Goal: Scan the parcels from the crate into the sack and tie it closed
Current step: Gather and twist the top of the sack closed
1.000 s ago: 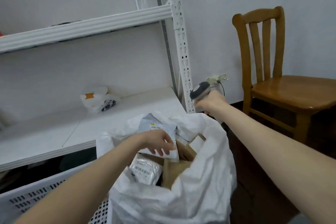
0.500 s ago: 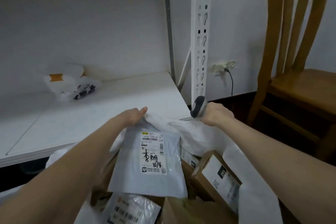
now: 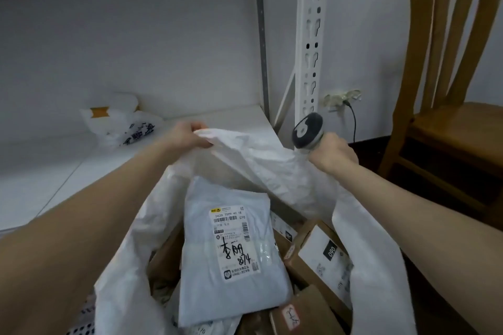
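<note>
Saw at the far left a white plastic bag with an orange patch, lying on the shelf near its back edge. Noticed at the lower left a small piece of the perforated white crate, just beside the sack. Pinched the far rim of the white sack with the left hand, fingers curled round the fabric, and held it raised in front of the shelf's front edge. Found the sack's mouth open and, on top inside it, a grey mailer parcel with its printed label facing up. Found brown cardboard boxes to the right of it, also inside. Gripped a dark scanner in the right hand, fingers closed round its handle, head pointing up, just beside the sack's rim. Could not tell whether this hand held the fabric too. Held both hands well apart, the rim stretched between them. Saw behind the scanner a white rack upright, then a wall socket, and at the far right a wooden chair.
</note>
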A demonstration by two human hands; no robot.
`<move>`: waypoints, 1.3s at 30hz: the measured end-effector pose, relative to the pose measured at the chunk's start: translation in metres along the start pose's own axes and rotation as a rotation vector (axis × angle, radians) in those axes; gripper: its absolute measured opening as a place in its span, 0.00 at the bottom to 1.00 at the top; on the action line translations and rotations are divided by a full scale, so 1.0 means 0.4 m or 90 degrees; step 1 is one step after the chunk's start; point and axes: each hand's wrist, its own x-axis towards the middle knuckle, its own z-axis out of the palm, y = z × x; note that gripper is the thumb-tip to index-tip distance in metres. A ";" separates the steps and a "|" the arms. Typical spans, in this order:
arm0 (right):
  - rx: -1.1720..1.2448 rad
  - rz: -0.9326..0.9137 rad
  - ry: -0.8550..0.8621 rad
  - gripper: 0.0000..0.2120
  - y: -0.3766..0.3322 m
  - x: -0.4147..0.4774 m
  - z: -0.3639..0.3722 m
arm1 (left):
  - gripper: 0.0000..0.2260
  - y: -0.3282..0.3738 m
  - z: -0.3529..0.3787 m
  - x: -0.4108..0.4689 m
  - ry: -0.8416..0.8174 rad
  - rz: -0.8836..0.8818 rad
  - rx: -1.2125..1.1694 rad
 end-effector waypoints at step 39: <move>0.327 0.190 -0.052 0.18 0.174 -0.345 -0.066 | 0.57 -0.359 -0.089 -0.476 0.184 -0.415 -0.295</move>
